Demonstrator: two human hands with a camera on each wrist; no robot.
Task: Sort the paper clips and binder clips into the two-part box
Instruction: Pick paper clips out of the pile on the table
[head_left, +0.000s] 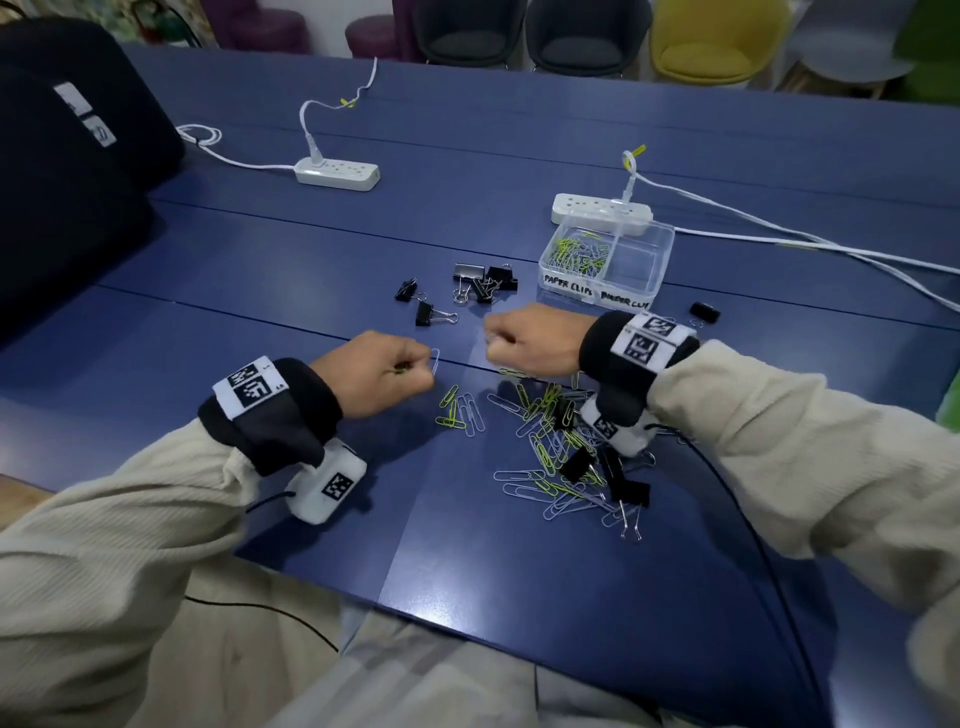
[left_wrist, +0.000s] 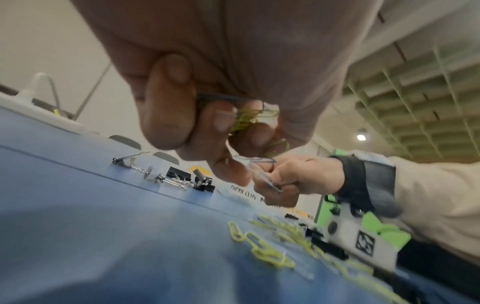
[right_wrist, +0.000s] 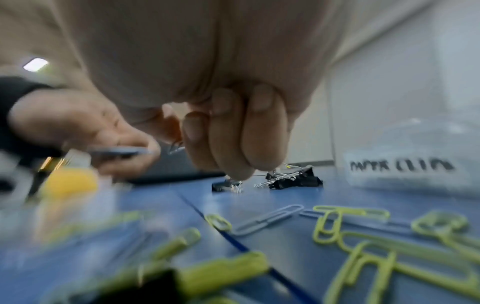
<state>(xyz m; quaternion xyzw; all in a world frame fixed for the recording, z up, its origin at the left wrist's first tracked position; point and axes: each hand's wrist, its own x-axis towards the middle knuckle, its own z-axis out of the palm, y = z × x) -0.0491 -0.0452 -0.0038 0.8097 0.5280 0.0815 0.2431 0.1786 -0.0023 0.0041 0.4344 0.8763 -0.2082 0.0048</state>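
My left hand (head_left: 400, 366) is a fist on a bunch of yellow-green paper clips (left_wrist: 246, 121), and a silver clip (head_left: 435, 361) sticks out by its thumb. My right hand (head_left: 511, 338) is curled just right of it, pinching a bit of silver wire clip (right_wrist: 176, 148) between thumb and forefinger. The clear two-part box (head_left: 655, 244) stands beyond the right hand; its left part holds paper clips (head_left: 576, 254), while its right part looks bare. Black binder clips (head_left: 480, 285) lie left of the box. A mixed pile of paper and binder clips (head_left: 561, 457) lies under my right wrist.
A few loose paper clips (head_left: 460, 415) lie near my left hand and one binder clip (head_left: 705, 312) sits right of the box. Two white power strips (head_left: 337, 174) (head_left: 597, 208) with cables lie further back. A black bag (head_left: 67, 171) fills the far left.
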